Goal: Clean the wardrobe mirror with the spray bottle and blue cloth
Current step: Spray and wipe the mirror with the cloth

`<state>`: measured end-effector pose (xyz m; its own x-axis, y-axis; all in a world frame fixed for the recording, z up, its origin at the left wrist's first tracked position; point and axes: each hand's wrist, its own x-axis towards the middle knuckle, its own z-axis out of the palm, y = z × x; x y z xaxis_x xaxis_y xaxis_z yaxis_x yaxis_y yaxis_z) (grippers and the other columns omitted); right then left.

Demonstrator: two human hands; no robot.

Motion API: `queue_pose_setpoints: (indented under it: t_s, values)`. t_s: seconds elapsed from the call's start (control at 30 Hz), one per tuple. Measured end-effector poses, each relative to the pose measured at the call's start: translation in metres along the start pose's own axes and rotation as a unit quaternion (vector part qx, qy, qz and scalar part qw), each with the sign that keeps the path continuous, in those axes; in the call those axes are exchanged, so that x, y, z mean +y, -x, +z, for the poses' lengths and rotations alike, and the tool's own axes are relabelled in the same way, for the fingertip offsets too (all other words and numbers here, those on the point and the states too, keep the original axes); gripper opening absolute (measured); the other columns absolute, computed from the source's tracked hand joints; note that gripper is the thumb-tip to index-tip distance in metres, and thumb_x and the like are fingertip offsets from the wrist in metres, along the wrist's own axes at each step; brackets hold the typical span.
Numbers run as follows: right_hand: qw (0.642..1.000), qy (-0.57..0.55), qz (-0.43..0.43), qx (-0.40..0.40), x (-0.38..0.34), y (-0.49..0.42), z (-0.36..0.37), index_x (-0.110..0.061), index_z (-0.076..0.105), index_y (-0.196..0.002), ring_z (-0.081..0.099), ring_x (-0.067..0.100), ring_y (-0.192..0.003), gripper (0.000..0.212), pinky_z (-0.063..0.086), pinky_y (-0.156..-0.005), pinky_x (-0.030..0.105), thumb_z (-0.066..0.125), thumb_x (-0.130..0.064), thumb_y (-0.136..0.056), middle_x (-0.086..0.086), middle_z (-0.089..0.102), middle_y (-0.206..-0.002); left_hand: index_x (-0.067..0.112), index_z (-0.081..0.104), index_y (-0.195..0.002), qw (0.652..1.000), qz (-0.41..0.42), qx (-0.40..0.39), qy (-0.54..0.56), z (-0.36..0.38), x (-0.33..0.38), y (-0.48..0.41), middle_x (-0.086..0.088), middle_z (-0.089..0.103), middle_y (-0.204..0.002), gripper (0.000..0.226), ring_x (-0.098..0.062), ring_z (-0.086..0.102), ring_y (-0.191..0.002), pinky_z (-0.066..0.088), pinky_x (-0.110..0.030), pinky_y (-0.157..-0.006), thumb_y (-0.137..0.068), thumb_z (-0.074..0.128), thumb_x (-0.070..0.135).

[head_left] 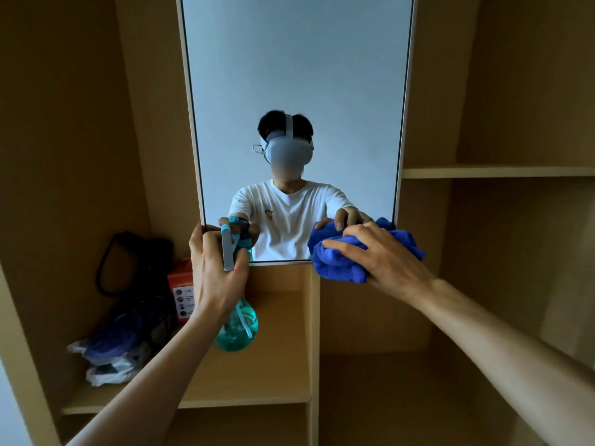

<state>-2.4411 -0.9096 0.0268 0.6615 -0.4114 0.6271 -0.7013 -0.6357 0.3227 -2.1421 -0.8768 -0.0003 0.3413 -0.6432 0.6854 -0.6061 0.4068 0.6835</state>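
The tall wardrobe mirror [296, 75] stands upright between wooden shelf bays and reflects a person in a white shirt. My left hand [215, 268] grips the neck and grey trigger head of a teal spray bottle [238, 326], held up at the mirror's lower left corner with its nozzle toward the glass. My right hand [383, 255] holds a bunched blue cloth [341, 262] against the mirror's lower right corner. The cloth overlaps the bottom edge of the frame.
On the left shelf [257, 381] lie a black bag [135, 262], an orange box [180, 291] and plastic-wrapped items [109, 358]. A vertical wooden divider [315, 349] runs below the mirror. More shelves [495, 172] are on the right.
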Motion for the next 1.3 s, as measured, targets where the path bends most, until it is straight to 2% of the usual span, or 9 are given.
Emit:
queue_pose_setpoints:
  t_s: [0.07, 0.13, 0.27, 0.5, 0.67, 0.87, 1.07, 1.17, 1.3]
  values:
    - [0.998, -0.05, 0.036, 0.011, -0.003, -0.004, -0.011, -0.022, 0.047, -0.145, 0.051, 0.027, -0.112, 0.058, 0.044, -0.097, 0.034, 0.065, -0.008, -0.091, 0.007, 0.05, -0.129, 0.017, 0.046, -0.104, 1.0, -0.003, -0.002, -0.001, -0.001, 0.002, -0.001, -0.006, 0.038, -0.147, 0.034, -0.031, 0.049, -0.12, 0.043, -0.042, -0.094, -0.08, 0.055, 0.039]
    - [0.987, -0.095, 0.101, 0.077, -0.008, -0.012, -0.022, -0.02, 0.045, -0.146, 0.052, 0.024, -0.114, 0.058, 0.039, -0.088, 0.016, 0.057, -0.001, -0.092, 0.004, 0.052, -0.127, 0.016, 0.047, -0.106, 1.0, -0.01, -0.007, 0.0, -0.003, 0.003, -0.002, -0.003, 0.039, -0.142, 0.037, -0.03, 0.049, -0.117, 0.046, -0.044, -0.094, -0.08, 0.055, 0.041]
    - [0.964, 0.034, 0.183, 0.192, -0.011, -0.032, -0.039, -0.028, 0.04, -0.144, 0.059, 0.027, -0.101, 0.063, 0.043, -0.053, 0.031, 0.059, -0.007, -0.087, 0.002, 0.055, -0.117, 0.016, 0.048, -0.109, 1.0, -0.028, -0.014, -0.002, -0.008, 0.004, -0.006, -0.005, 0.044, -0.131, 0.039, -0.03, 0.051, -0.111, 0.049, -0.05, -0.095, -0.08, 0.054, 0.041]
    - [0.893, 0.045, 0.344, 0.286, 0.006, -0.022, -0.024, -0.006, 0.045, -0.125, 0.058, 0.04, -0.096, 0.041, 0.045, -0.059, 0.035, 0.054, -0.006, -0.085, 0.018, 0.053, -0.115, 0.017, 0.043, -0.109, 0.999, -0.042, -0.01, 0.012, -0.011, 0.005, -0.005, -0.009, 0.049, -0.111, 0.039, -0.025, 0.05, -0.089, 0.045, -0.041, -0.076, -0.079, 0.052, 0.041]
    - [0.877, 0.023, 0.343, 0.336, 0.003, -0.016, -0.001, -0.012, 0.041, -0.126, 0.056, 0.033, -0.105, 0.036, 0.053, -0.062, 0.042, 0.05, -0.014, -0.091, 0.016, 0.051, -0.12, 0.013, 0.044, -0.108, 0.999, -0.039, 0.006, 0.01, -0.014, 0.004, -0.003, -0.009, 0.052, -0.103, 0.039, -0.026, 0.052, -0.087, 0.05, -0.05, -0.077, -0.08, 0.052, 0.04]
    - [0.851, 0.039, 0.35, 0.389, -0.012, -0.021, 0.015, -0.006, 0.049, -0.127, 0.058, 0.032, -0.105, 0.03, 0.053, -0.078, 0.042, 0.044, -0.021, -0.102, 0.018, 0.056, -0.118, 0.019, 0.044, -0.106, 0.999, -0.037, 0.01, 0.014, -0.015, 0.002, -0.001, -0.008, 0.054, -0.102, 0.034, -0.026, 0.054, -0.086, 0.052, -0.052, -0.077, -0.082, 0.053, 0.041]
    - [0.834, 0.008, 0.393, 0.388, -0.046, -0.047, 0.025, 0.002, 0.055, -0.117, 0.061, 0.035, -0.094, 0.03, 0.049, -0.072, 0.037, 0.049, -0.022, -0.099, 0.02, 0.059, -0.107, 0.019, 0.045, -0.104, 0.998, -0.048, 0.01, 0.043, -0.02, 0.003, -0.002, 0.0, 0.053, -0.094, 0.03, -0.02, 0.054, -0.085, 0.051, -0.051, -0.078, -0.084, 0.052, 0.041]
    - [0.852, 0.012, 0.351, 0.389, -0.073, -0.079, 0.042, -0.004, 0.047, -0.125, 0.058, 0.034, -0.097, 0.033, 0.053, -0.07, 0.038, 0.053, -0.004, -0.092, 0.018, 0.056, -0.111, 0.015, 0.045, -0.107, 0.996, -0.063, 0.012, 0.059, -0.024, -0.001, -0.006, 0.003, 0.054, -0.09, 0.028, -0.017, 0.056, -0.085, 0.049, -0.048, -0.076, -0.093, 0.055, 0.036]
    - [0.88, 0.029, 0.321, 0.35, -0.115, -0.128, 0.051, -0.006, 0.046, -0.129, 0.057, 0.03, -0.093, 0.038, 0.053, -0.068, 0.037, 0.052, -0.006, -0.092, 0.015, 0.057, -0.109, 0.011, 0.046, -0.113, 0.992, -0.093, 0.018, 0.081, -0.03, -0.002, -0.012, 0.002, 0.057, -0.089, 0.027, -0.022, 0.058, -0.084, 0.045, -0.04, -0.069, -0.101, 0.059, 0.032]
